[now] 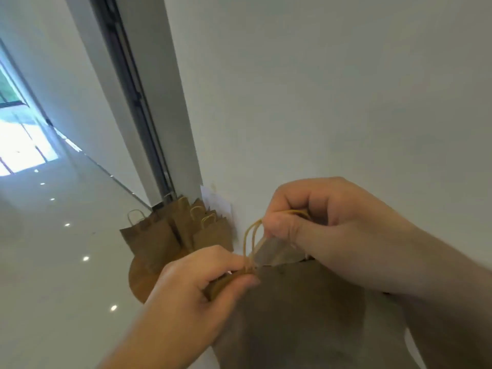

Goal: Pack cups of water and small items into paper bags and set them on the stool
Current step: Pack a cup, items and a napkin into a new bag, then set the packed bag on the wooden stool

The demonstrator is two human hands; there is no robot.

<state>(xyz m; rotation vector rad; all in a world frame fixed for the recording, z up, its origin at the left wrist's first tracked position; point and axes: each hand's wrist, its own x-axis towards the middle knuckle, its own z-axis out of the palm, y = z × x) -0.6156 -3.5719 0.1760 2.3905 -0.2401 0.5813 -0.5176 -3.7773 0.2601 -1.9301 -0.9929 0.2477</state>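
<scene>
- Fingers of my left hand (202, 283) pinch the paper bag (306, 315) at its top edge.
- Fingers of my right hand (319, 222) curl round its handles (251, 235).
- I see it held near the stool (138, 278), which carries other bags (159, 235).

Daylight blows out the tall glass window (24, 145) at nine o'clock; small glare dots speckle the glossy white floor (53, 262); soft overall blur, edges bowed.

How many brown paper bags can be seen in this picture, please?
5. The held bag is in front, gripped by the left hand and right hand. Four stand on the stool by the wall: left bag, middle bag, rear bag, right bag. Others may be hidden.
</scene>
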